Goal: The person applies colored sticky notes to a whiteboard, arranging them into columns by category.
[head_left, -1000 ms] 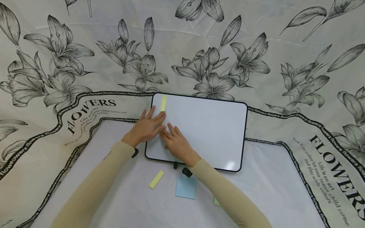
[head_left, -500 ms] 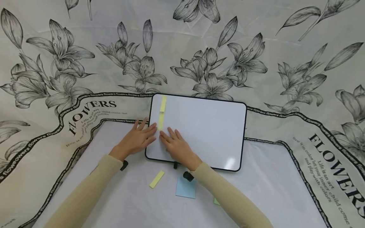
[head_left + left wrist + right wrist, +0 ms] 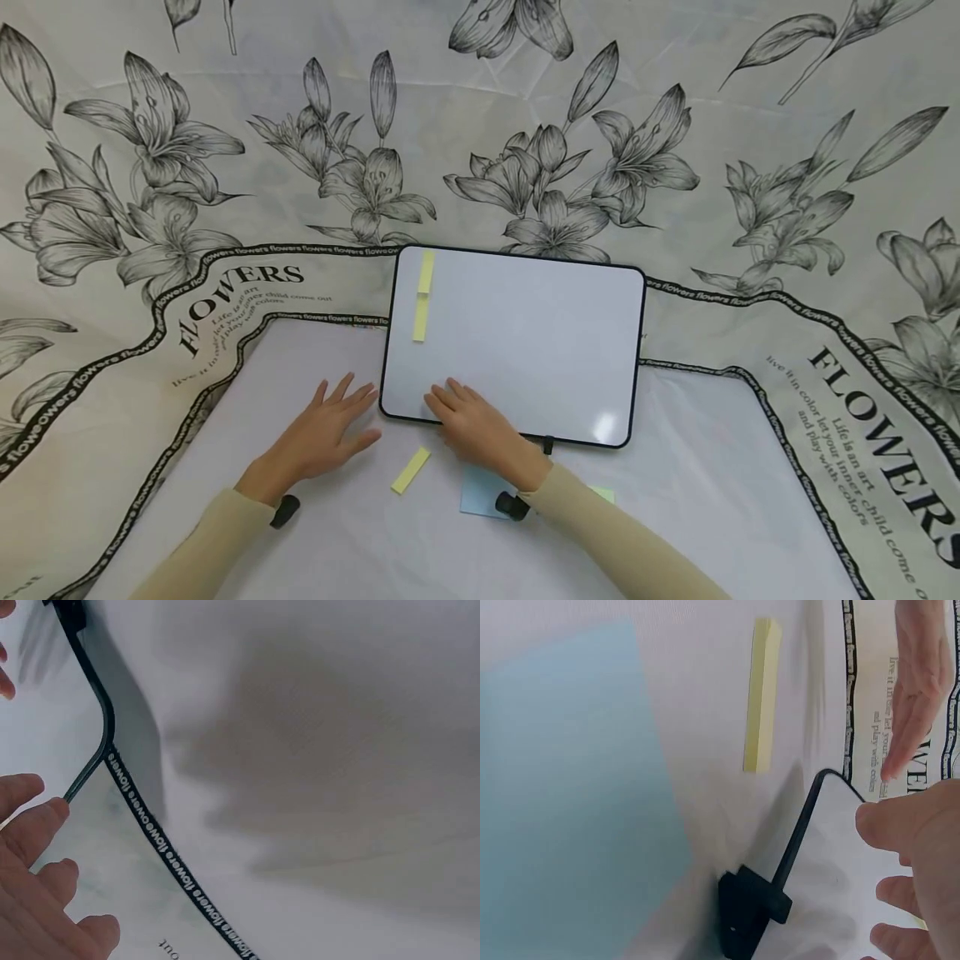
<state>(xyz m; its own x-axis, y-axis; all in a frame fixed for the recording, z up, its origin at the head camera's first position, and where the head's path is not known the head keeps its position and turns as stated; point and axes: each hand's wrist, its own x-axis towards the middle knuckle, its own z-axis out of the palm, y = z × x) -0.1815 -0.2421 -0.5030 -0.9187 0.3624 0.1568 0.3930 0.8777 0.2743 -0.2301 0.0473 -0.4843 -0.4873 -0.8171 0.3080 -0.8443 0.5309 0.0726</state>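
Observation:
A black-framed whiteboard [image 3: 525, 350] leans at the back of the table, with two yellow sticky-note strips [image 3: 422, 319] stuck end to end down its left side. My left hand [image 3: 326, 429], fingers spread, holds nothing and is just off the board's lower left corner. Over the board's lower edge, my right hand [image 3: 480, 429] has its fingers extended in front of the white surface, holding nothing. Between the hands a thick yellow strip pad [image 3: 762, 697] lies on the table. Below the right wrist sits a blue sticky-note pad [image 3: 570, 802], partly covered in the head view.
A green sticky note [image 3: 603, 495] shows beside the right sleeve. A black foot [image 3: 750, 907] props the board's lower edge. White cloth with a printed flower border [image 3: 322, 319] covers the table and rises behind it.
Both hands have come away from the strips and moved down toward the person, the left one off the board. The lower yellow strip, formerly covered by the fingers, is now fully visible.

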